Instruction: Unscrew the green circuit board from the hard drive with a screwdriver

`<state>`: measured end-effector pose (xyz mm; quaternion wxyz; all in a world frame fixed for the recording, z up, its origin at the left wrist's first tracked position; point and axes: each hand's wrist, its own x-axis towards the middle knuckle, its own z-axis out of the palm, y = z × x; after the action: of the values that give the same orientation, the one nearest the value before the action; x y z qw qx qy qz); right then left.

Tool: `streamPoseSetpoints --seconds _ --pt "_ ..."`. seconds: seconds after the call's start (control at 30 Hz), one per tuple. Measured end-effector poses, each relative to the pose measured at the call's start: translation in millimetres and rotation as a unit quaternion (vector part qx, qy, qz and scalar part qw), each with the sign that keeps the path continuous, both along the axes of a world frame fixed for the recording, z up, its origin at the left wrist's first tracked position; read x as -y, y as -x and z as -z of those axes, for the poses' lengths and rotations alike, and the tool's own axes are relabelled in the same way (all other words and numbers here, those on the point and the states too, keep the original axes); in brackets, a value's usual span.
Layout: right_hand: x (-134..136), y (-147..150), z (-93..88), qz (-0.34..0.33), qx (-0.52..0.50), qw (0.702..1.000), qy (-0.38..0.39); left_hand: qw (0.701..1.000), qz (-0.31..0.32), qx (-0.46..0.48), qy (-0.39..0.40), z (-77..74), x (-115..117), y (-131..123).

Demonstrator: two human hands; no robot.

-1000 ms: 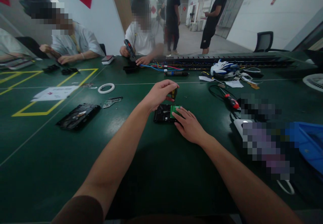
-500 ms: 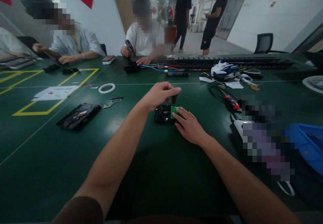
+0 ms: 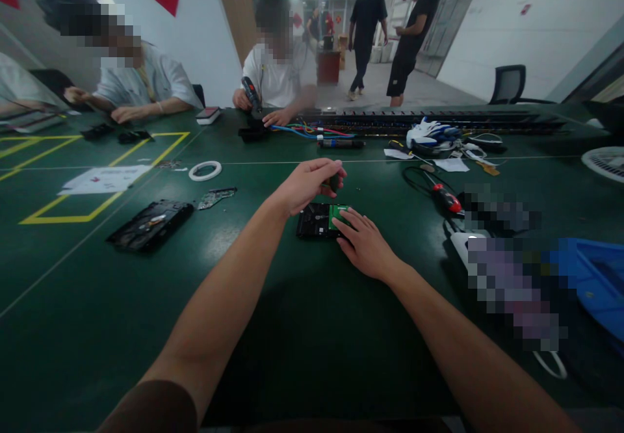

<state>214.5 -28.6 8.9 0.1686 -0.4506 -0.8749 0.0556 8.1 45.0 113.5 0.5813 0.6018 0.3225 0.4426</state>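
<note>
A black drive-like device (image 3: pixel 316 220) with a green circuit board (image 3: pixel 335 214) at its right end lies flat on the dark green table (image 3: pixel 302 342). Over the device's far edge, my left hand (image 3: pixel 314 183) is closed on a small dark tool, mostly hidden by the fingers. My right hand (image 3: pixel 363 241) rests with fingers spread on the right end of the device and touches the green board. Farther left lie a second black device (image 3: pixel 151 225) and a loose circuit board (image 3: pixel 217 197).
A white tape ring (image 3: pixel 205 171) and paper sheets (image 3: pixel 104 179) lie at left. On the right are a red-black screwdriver (image 3: pixel 446 199), gloves (image 3: pixel 433 135) and a blue bin (image 3: pixel 589 277). Across the table, a person (image 3: pixel 277 75) holds a power tool.
The fingers of my left hand have curled around the dark tool, which has lifted slightly off the device. My right hand stays put. A person in the background has walked farther off.
</note>
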Motion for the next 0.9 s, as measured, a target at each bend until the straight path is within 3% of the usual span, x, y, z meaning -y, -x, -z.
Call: streamPoseSetpoints --seconds 0.13,0.33,0.57,0.9 --pt "0.5 1.1 -2.9 0.000 0.009 1.000 0.001 1.000 0.012 0.016 0.023 0.9 -2.1 2.0" --pt "-0.1 1.5 -2.2 0.003 0.004 1.000 0.003 1.000 0.007 0.002 -0.004 -3.8 2.0 2.0" --pt "-1.8 -0.7 2.6 -0.002 -0.014 1.000 0.000 0.991 -0.079 -0.098 -0.046 -8.5 4.3 1.8" --pt "-1.1 0.1 2.0 -0.005 -0.018 1.000 -0.009 0.966 -0.163 -0.176 -0.094 -0.5 -2.7 4.7"
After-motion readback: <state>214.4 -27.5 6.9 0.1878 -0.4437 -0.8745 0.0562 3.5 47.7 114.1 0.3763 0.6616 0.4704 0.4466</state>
